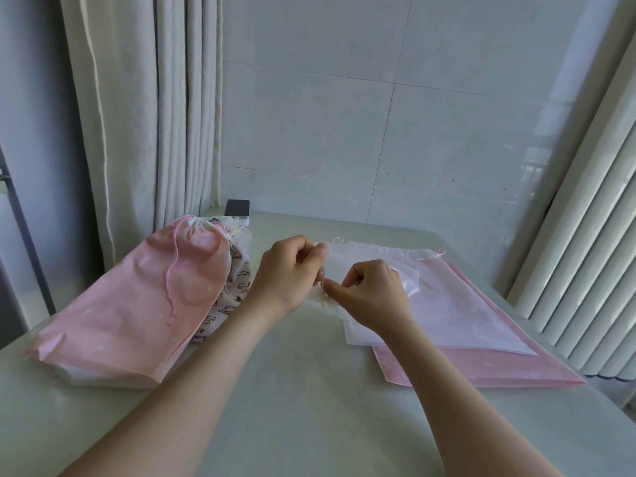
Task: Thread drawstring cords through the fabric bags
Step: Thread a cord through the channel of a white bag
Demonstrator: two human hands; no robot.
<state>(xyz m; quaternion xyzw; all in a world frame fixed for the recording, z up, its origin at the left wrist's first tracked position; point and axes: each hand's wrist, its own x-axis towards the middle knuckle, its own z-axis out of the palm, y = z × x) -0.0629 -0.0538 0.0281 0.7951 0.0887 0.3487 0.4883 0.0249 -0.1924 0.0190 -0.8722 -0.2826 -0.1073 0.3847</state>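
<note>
L hand (pixel 285 270), R hand (pixel 371 294) both pinch white bag (pixel 447 304) hem; cord betw. fingers indiscernible.

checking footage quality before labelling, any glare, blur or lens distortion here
Head view: wide-angle lens bows the curtain and the ribbed panel; a window reflection glares on the tiled wall; soft daylight, faint shadows; the white fabric bag pinched by left hand and right hand looks sharp but washed out.

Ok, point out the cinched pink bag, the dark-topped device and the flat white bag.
cinched pink bag (pixel 130 304), head view, mid-body.
dark-topped device (pixel 237 208), head view, its dark top.
flat white bag (pixel 447 304), head view, its flat panel.
</note>
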